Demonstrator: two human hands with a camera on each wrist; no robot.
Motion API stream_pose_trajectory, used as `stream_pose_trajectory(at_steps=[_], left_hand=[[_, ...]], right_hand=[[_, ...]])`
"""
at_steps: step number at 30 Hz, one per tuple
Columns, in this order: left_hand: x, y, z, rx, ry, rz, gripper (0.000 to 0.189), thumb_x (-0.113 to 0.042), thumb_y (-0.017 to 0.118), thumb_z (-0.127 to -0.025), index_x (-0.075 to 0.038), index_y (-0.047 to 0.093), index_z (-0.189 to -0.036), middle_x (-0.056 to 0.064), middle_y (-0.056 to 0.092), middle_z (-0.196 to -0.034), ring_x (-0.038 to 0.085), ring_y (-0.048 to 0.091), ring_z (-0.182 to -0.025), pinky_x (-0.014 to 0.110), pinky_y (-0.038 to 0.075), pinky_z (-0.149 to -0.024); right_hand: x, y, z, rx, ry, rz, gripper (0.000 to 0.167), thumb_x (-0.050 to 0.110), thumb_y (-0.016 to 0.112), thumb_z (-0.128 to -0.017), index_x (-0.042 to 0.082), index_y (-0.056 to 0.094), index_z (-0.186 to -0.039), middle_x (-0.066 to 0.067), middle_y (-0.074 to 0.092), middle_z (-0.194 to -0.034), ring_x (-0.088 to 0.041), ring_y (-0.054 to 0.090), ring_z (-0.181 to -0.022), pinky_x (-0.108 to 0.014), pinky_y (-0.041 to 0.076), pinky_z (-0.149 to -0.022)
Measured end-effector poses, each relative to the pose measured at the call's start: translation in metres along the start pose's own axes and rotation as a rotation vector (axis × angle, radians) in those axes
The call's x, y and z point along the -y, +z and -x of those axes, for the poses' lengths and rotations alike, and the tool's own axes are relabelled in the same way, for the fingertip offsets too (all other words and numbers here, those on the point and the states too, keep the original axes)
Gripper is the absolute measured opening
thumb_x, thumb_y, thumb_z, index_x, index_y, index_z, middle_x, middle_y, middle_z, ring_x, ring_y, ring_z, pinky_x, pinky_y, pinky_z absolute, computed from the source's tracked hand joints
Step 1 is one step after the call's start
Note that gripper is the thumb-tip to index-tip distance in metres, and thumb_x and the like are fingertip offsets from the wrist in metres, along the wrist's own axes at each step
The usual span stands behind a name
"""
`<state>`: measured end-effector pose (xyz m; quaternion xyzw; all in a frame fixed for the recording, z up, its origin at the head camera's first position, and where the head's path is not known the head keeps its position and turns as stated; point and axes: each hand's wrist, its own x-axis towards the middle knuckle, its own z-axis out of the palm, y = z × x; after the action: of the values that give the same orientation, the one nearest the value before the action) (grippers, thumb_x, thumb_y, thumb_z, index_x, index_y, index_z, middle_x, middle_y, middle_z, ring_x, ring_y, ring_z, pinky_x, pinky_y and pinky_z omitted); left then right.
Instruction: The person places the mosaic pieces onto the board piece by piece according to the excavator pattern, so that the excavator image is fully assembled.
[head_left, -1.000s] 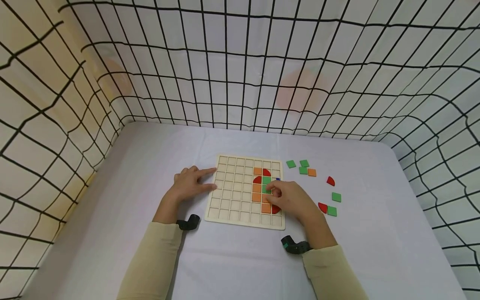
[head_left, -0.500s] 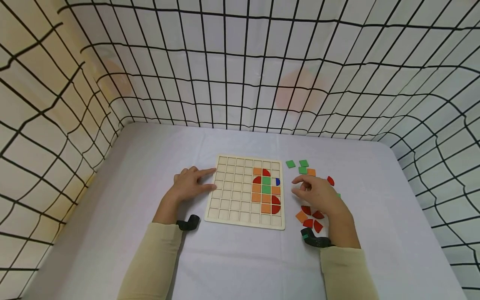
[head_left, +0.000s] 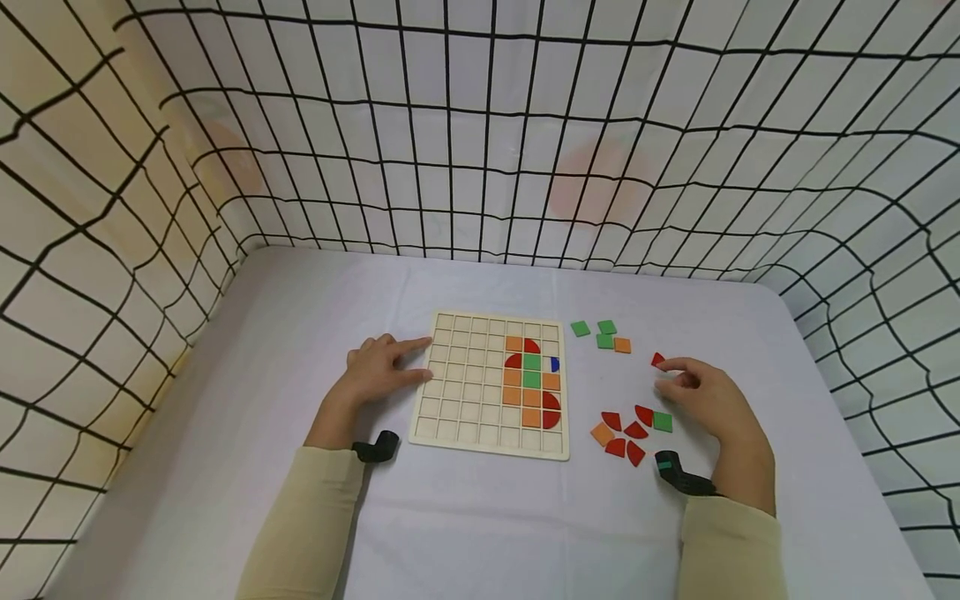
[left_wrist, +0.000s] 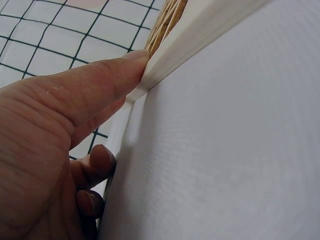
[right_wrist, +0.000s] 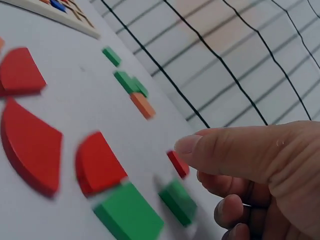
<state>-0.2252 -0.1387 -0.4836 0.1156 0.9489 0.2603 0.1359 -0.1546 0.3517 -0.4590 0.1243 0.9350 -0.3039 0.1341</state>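
Leaving the board [head_left: 462, 385], seemingly for a red piece [head_left: 657, 359], the right hand [head_left: 708, 402] has its grip parted, apparently empty; the left hand [head_left: 379, 365] touches, straight-fingered.

the board [head_left: 474, 387] is pale cream, patterned in a square grid, with orange tiles [head_left: 513, 377], green tiles [head_left: 532, 362], red quarter-rounds [head_left: 551, 402] and a blue piece [head_left: 555, 364]. loose pieces [head_left: 662, 422] are red, green and orange. the sleeves [head_left: 303, 525] are beige, the tabletop [head_left: 480, 525] whitish, the netting [head_left: 448, 108] black.
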Motion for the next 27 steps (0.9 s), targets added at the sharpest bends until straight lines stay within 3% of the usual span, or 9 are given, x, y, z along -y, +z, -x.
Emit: stream_pose_trajectory(at_steps=[9,16,27], left_hand=[[0.002,0.001,-0.001,-0.005,0.011,0.005,0.065,-0.051,0.072,-0.09,-0.035,0.052,-0.15,0.005,0.054,-0.096,0.023,0.043,-0.087,0.045,0.028,-0.084],[0.002,0.001,-0.001,-0.004,0.01,0.008,0.065,-0.051,0.072,-0.09,-0.036,0.052,-0.15,0.004,0.054,-0.096,0.023,0.043,-0.088,0.046,0.028,-0.085],[0.0,0.0,0.0,-0.003,0.002,0.008,0.066,-0.052,0.072,-0.09,-0.035,0.052,-0.15,0.006,0.055,-0.099,0.024,0.044,-0.089,0.045,0.028,-0.083]], right_hand=[[-0.033,-0.01,0.006,0.045,0.046,-0.021,0.056,0.042,0.068,-0.096,0.013,0.055,-0.142,-0.011,0.055,-0.107,-0.029,0.047,-0.107,-0.042,0.04,-0.079],[-0.033,-0.007,0.004,0.033,0.055,0.003,0.048,0.035,0.069,-0.096,0.01,0.058,-0.136,-0.011,0.056,-0.105,-0.03,0.048,-0.104,-0.04,0.04,-0.077],[-0.029,-0.001,-0.001,-0.004,0.053,0.009,0.051,0.044,0.068,-0.096,0.007,0.058,-0.13,-0.009,0.057,-0.098,-0.029,0.049,-0.103,-0.041,0.041,-0.08]])
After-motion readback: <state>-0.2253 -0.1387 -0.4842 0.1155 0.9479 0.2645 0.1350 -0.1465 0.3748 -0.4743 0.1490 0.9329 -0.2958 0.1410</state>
